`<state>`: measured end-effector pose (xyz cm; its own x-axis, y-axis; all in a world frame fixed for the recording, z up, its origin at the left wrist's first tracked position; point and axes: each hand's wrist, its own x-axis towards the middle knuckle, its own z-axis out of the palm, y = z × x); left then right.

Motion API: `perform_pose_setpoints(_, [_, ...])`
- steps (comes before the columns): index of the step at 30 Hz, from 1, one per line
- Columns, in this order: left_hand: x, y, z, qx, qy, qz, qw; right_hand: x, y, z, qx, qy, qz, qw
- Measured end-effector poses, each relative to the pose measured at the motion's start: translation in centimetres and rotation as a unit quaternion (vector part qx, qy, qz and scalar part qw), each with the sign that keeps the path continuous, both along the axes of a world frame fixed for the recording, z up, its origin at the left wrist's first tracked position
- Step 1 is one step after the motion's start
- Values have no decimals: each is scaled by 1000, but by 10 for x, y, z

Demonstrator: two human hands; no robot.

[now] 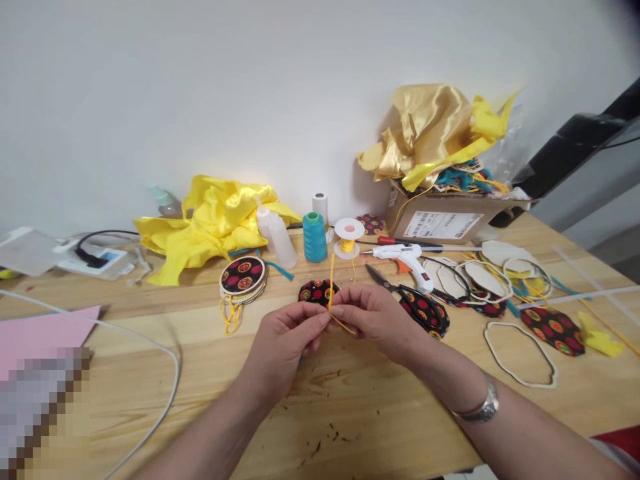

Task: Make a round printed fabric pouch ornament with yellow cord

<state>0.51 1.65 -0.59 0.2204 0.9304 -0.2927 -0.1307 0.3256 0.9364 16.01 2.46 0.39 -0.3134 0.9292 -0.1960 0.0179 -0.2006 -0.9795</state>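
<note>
Over the middle of the table, my left hand (287,343) and my right hand (373,320) meet fingertip to fingertip. Both pinch a thin yellow cord (332,283), whose one end stands up between them while another piece slants down to the right. A dark patterned fabric piece (316,291) shows just behind my fingers; whether the cord joins it is hidden. Past it stand a spool of yellow cord (349,245) and a teal thread cone (315,239). Black scissors (387,280) lie right of my right hand, beside a white glue gun (407,257).
Left of centre sit fabric-covered hoops (243,277), yellow satin cloth (210,223) and a white squeeze bottle (277,237). A cardboard box (440,217) piled with cloth stands back right. Wooden frames (520,353) lie at right. A white cable (173,380) curves across the left.
</note>
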Motion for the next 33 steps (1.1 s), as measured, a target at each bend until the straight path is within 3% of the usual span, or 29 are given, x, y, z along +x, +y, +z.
perform_pose_setpoints(6, [0,1,2,-19,-20,37,999,2,2,4,42,-72,16,996])
perform_pose_setpoints(16, [0,3,-2,-24,-4,74,997,6,2,1,97,-200,-49,974])
perform_pose_setpoints(22, [1,3,-5,-36,-10,91,995,-6,-16,2,193,-237,-87,948])
perform_pose_setpoints(25, [3,2,-4,-54,-31,97,993,-11,-25,-1,296,-305,-76,902])
perform_pose_setpoints(30, [3,1,-4,-68,-83,88,990,-10,-30,-8,491,-461,-32,738])
perform_pose_setpoints(33, [3,3,-6,-79,-117,75,987,-9,-30,-10,551,-511,2,660])
